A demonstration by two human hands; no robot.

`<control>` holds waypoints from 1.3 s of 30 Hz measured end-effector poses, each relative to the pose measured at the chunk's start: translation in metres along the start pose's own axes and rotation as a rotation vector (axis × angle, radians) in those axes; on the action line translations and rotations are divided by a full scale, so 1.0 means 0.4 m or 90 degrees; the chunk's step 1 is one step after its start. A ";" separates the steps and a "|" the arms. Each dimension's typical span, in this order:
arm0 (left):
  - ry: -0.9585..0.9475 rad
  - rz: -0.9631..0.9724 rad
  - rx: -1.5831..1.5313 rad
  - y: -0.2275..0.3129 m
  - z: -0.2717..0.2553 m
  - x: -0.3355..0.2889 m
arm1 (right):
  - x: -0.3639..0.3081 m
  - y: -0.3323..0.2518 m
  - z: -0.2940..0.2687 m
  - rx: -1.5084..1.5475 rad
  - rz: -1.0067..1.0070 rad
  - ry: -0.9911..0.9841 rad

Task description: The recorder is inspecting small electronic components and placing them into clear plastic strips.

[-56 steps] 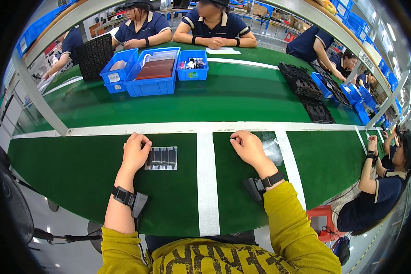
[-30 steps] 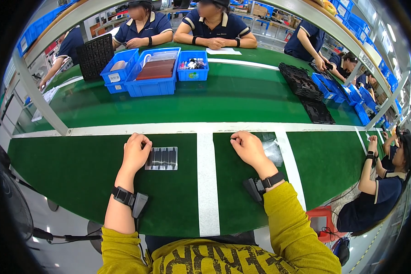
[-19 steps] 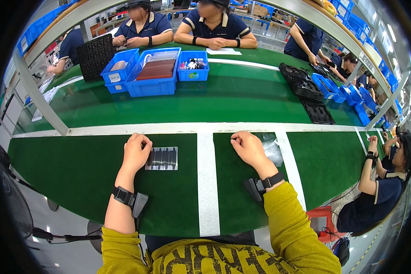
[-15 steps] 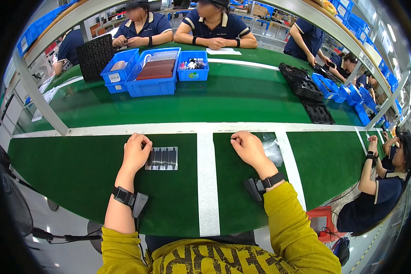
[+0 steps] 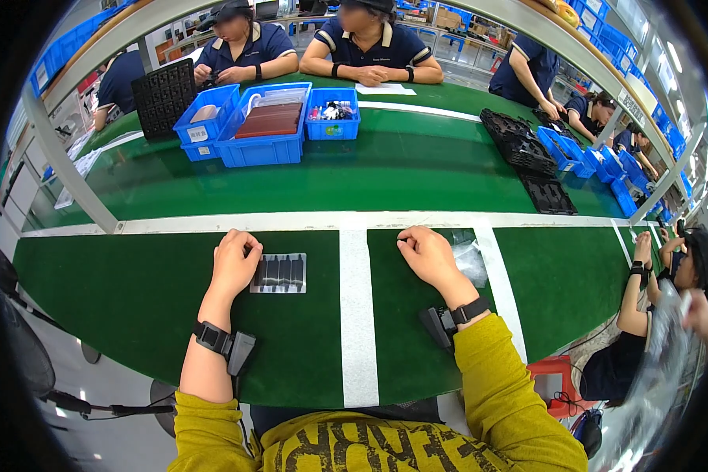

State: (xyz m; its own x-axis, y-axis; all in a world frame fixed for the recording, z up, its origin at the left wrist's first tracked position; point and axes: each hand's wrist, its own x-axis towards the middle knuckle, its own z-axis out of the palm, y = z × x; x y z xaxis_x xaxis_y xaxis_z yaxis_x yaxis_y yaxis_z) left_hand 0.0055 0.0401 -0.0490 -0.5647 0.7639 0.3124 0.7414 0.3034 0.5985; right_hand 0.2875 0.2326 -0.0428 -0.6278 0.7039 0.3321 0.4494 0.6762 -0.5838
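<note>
My left hand (image 5: 236, 258) rests on the green table mat (image 5: 291, 346) with its fingers curled in; what they hold, if anything, is hidden. Touching or just beside its thumb lies a clear sheet with several black strips (image 5: 282, 273). On the other side of a white stripe (image 5: 355, 315), my right hand (image 5: 429, 253) is closed too, thumb against fingers. A small dark spot shows at its fingertips, too small to name. Right beside that hand is a clear plastic bag (image 5: 470, 261), partly covered by the hand.
A white rail (image 5: 307, 221) divides my table from a green belt holding blue bins (image 5: 261, 151) and black trays (image 5: 519, 141). Co-workers sit and stand along the far side. At the right, a person's hand (image 5: 700, 316) carries clear plastic (image 5: 657, 362) near a seated co-worker.
Both my hands have stayed still. A person's hand with blurred clear plastic has come in at the right edge. The far left co-worker's head has tipped down.
</note>
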 end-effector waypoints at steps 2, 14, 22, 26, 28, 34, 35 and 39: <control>-0.002 -0.003 0.002 0.002 -0.001 0.001 | 0.000 0.000 0.000 0.000 0.002 -0.001; 0.011 0.019 0.004 -0.005 0.001 0.001 | 0.001 0.004 0.005 0.008 -0.010 0.009; 0.011 0.044 -0.025 -0.003 -0.004 -0.001 | -0.002 0.002 0.007 -0.004 -0.023 0.025; -0.104 0.129 -0.035 0.026 -0.055 -0.009 | -0.003 0.006 0.009 0.006 -0.037 0.035; -0.161 0.170 -0.031 0.030 -0.073 -0.013 | -0.003 0.009 0.007 -0.002 -0.048 0.043; -0.202 0.158 0.000 0.036 -0.079 -0.026 | 0.003 0.016 0.028 -0.003 -0.057 0.059; -0.210 0.137 0.012 0.042 -0.081 -0.026 | 0.004 0.016 0.030 -0.004 -0.060 0.057; -0.225 0.099 0.014 0.051 -0.068 -0.022 | -0.003 0.020 0.023 -0.005 -0.054 0.062</control>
State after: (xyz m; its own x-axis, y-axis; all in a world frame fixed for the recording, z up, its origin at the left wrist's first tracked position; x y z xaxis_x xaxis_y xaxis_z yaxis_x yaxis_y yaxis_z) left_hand 0.0158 0.0243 -0.0195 -0.2873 0.9500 0.1224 0.8185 0.1771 0.5465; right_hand 0.2860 0.2353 -0.0546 -0.5991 0.6618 0.4507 0.4025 0.7355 -0.5450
